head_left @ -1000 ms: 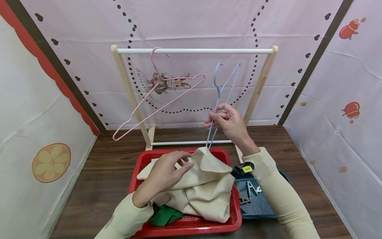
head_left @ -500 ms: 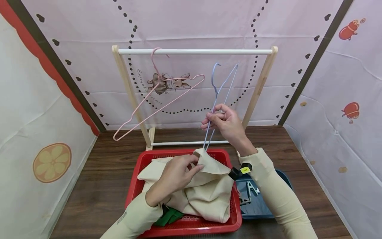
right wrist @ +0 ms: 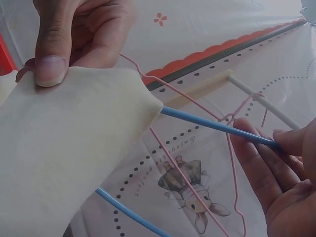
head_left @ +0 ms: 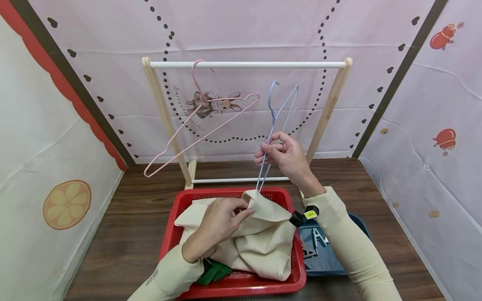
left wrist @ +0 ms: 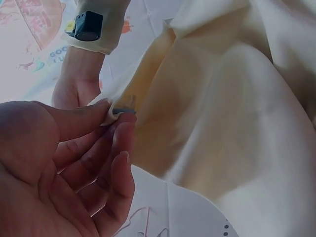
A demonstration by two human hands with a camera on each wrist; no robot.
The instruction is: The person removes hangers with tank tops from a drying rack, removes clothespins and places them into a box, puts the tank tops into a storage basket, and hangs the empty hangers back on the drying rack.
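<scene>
My left hand [head_left: 222,217] pinches the edge of a cream cloth [head_left: 260,255] between thumb and fingers. Most of that cloth lies bunched in a red basket, with a corner lifted. In the left wrist view, a small blue-grey bit shows in the fold at my left fingertips. Higher and to the right, my right hand [head_left: 288,159] holds a blue hanger [head_left: 273,119] by its wire, hook upward. The hanger's lower end goes behind or into the raised cloth corner. In the right wrist view the blue hanger [right wrist: 212,124] enters the cloth's edge.
Behind stands a wooden rack with a white bar [head_left: 271,65], where a pink hanger [head_left: 202,98] hangs. The red basket [head_left: 241,291] also holds green cloth [head_left: 214,271]. At its right, a dark blue tray [head_left: 327,265] has clothes pegs [head_left: 315,240] in it.
My left hand has moved right and taken the edge of the cream cloth. My right hand has shifted slightly left and down with the blue hanger.
</scene>
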